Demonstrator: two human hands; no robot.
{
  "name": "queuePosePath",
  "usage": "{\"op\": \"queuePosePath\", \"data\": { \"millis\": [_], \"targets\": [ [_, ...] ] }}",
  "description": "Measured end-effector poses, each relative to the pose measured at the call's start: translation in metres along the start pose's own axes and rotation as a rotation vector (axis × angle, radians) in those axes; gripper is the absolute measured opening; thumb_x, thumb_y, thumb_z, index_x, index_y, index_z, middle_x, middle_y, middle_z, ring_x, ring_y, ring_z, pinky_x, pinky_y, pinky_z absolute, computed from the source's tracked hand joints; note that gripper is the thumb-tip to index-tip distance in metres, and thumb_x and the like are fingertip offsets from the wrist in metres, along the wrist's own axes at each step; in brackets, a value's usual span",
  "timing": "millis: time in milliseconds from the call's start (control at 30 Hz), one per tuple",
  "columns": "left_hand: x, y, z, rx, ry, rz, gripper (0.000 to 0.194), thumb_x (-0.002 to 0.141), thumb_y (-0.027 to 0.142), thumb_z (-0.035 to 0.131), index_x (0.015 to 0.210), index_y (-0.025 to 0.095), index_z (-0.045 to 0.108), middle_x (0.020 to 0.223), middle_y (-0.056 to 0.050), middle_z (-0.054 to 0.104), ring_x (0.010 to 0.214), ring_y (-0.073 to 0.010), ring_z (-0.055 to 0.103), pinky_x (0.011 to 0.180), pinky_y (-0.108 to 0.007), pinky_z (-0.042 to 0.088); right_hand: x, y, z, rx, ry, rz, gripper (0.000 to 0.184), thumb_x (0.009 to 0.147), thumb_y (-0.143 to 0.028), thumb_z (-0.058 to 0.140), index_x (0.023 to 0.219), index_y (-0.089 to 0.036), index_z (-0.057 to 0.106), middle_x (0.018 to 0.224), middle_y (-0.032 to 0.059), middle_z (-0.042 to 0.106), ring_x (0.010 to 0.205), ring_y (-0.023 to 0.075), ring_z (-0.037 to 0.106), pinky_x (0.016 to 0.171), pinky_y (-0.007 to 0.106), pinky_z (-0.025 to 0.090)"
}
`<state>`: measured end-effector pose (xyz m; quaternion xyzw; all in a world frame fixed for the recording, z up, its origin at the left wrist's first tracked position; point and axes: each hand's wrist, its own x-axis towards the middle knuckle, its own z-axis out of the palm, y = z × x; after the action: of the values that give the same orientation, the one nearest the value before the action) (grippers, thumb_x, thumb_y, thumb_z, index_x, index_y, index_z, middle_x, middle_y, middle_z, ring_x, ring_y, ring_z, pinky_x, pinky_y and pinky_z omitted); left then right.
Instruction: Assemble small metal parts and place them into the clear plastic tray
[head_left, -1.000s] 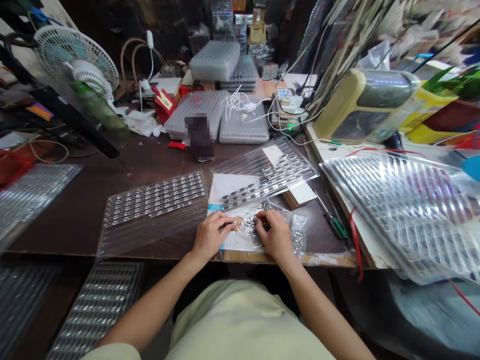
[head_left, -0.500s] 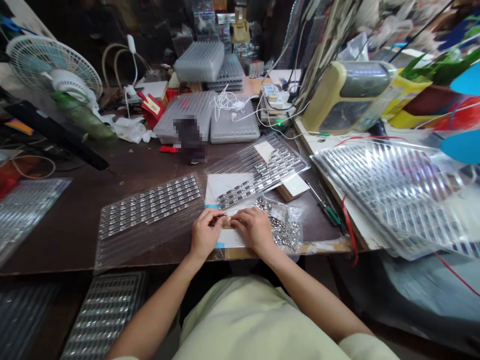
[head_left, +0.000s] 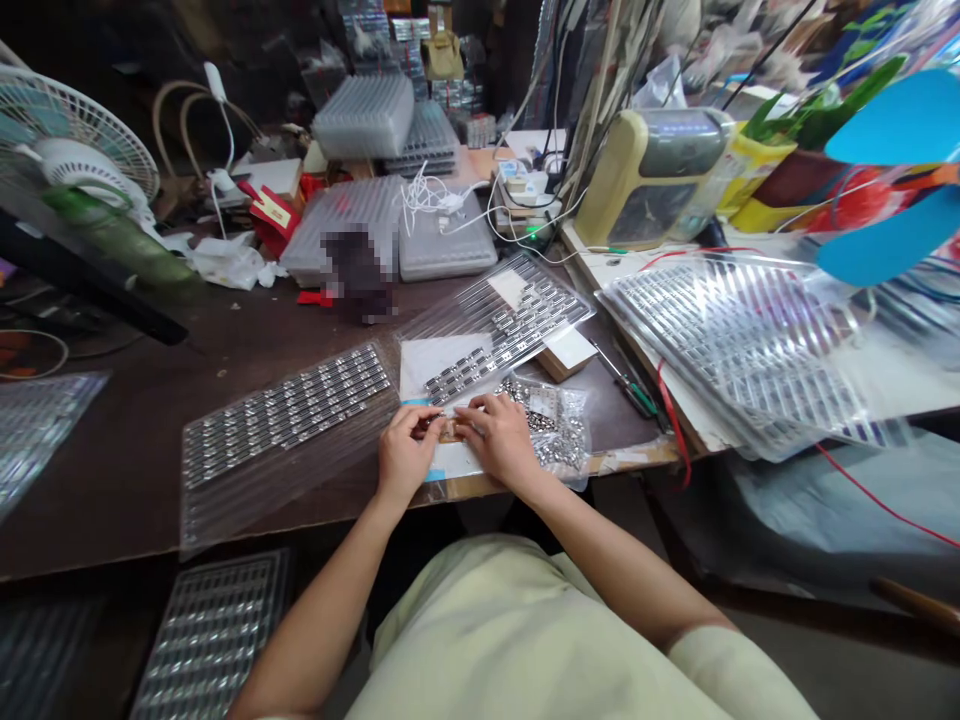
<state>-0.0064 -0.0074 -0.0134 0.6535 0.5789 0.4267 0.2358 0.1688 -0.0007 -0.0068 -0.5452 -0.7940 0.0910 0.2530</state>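
At the desk's front edge, my left hand (head_left: 406, 455) is closed in a pinch of thumb and forefinger; whatever small piece it holds is too hidden to name. My right hand (head_left: 501, 440) faces it with bent, closed fingertips at a small brown block (head_left: 449, 431), which lies between the hands on a white sheet (head_left: 459, 459). What those fingertips grip cannot be made out. Beside my right hand lies a clear plastic bag (head_left: 571, 425) of small shiny metal parts. Left of my hands is a clear ribbed tray (head_left: 289, 415) partly filled with rows of small metal pieces.
Another partly filled clear tray (head_left: 525, 318) slants behind my hands, near a white-topped block (head_left: 568, 354). A green-handled screwdriver (head_left: 637, 395) lies on the right. Stacked trays (head_left: 720, 330) overhang the right side. A white fan (head_left: 71, 130) and a cream machine (head_left: 652, 180) stand farther back.
The camera view has swung to the right, so the desk appears farther left. My fingers have shifted slightly around the small brown block; both hands stay in the same place on the desk.
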Motion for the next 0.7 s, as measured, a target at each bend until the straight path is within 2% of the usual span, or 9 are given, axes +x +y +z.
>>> {"op": "queuePosePath", "data": {
  "millis": [133, 200, 300, 433, 567, 700],
  "targets": [
    [-0.001, -0.002, 0.002, -0.013, 0.003, -0.01, 0.016, 0.084, 0.029, 0.059, 0.089, 0.018, 0.069, 0.091, -0.005, 0.066, 0.072, -0.0132, 0.063, 0.064, -0.023, 0.052, -0.006, 0.023, -0.018, -0.171, -0.021, 0.035, 0.034, 0.082, -0.037, 0.067, 0.112, -0.023, 0.065, 0.114, 0.0078, 0.062, 0.099, 0.0263, 0.049, 0.079, 0.037, 0.038],
    [-0.002, -0.003, 0.003, 0.012, 0.002, -0.011, 0.015, 0.083, 0.028, 0.06, 0.088, 0.019, 0.069, 0.091, -0.004, 0.067, 0.069, -0.0125, 0.062, 0.063, -0.023, 0.051, -0.01, 0.032, -0.021, -0.194, -0.051, 0.021, 0.033, 0.08, -0.038, 0.068, 0.109, -0.021, 0.066, 0.11, 0.0092, 0.063, 0.096, 0.0262, 0.051, 0.078, 0.037, 0.04],
    [0.0, -0.003, 0.003, 0.042, 0.001, -0.018, 0.013, 0.082, 0.027, 0.061, 0.088, 0.019, 0.069, 0.09, -0.003, 0.067, 0.065, -0.0116, 0.06, 0.061, -0.023, 0.05, -0.011, 0.037, -0.018, -0.121, -0.02, 0.033, 0.018, 0.087, -0.031, 0.06, 0.098, -0.02, 0.069, 0.093, 0.0075, 0.065, 0.087, 0.0213, 0.054, 0.077, 0.033, 0.042],
    [0.008, 0.004, 0.001, 0.022, -0.034, 0.003, 0.013, 0.083, 0.027, 0.061, 0.089, 0.02, 0.07, 0.091, -0.004, 0.068, 0.068, -0.0124, 0.061, 0.06, -0.023, 0.048, -0.009, 0.035, -0.009, 0.019, 0.109, 0.054, 0.018, 0.09, -0.029, 0.055, 0.086, -0.021, 0.07, 0.088, 0.0055, 0.064, 0.085, 0.0187, 0.055, 0.077, 0.031, 0.044],
    [0.012, 0.017, 0.006, 0.09, -0.126, 0.107, 0.012, 0.082, 0.027, 0.063, 0.091, 0.023, 0.071, 0.091, -0.003, 0.067, 0.081, -0.0154, 0.062, 0.069, -0.026, 0.049, -0.008, 0.037, -0.007, 0.114, 0.214, 0.047, 0.019, 0.091, -0.028, 0.053, 0.089, -0.021, 0.07, 0.091, 0.0059, 0.064, 0.086, 0.0188, 0.056, 0.079, 0.032, 0.046],
    [0.007, 0.021, 0.014, 0.148, -0.17, 0.153, 0.013, 0.082, 0.026, 0.064, 0.093, 0.025, 0.071, 0.09, -0.002, 0.067, 0.085, -0.0161, 0.062, 0.078, -0.028, 0.049, -0.011, 0.038, -0.009, 0.152, 0.233, 0.04, 0.019, 0.092, -0.026, 0.051, 0.094, -0.021, 0.069, 0.09, 0.0059, 0.064, 0.084, 0.0188, 0.057, 0.078, 0.033, 0.047]
  ]
}}
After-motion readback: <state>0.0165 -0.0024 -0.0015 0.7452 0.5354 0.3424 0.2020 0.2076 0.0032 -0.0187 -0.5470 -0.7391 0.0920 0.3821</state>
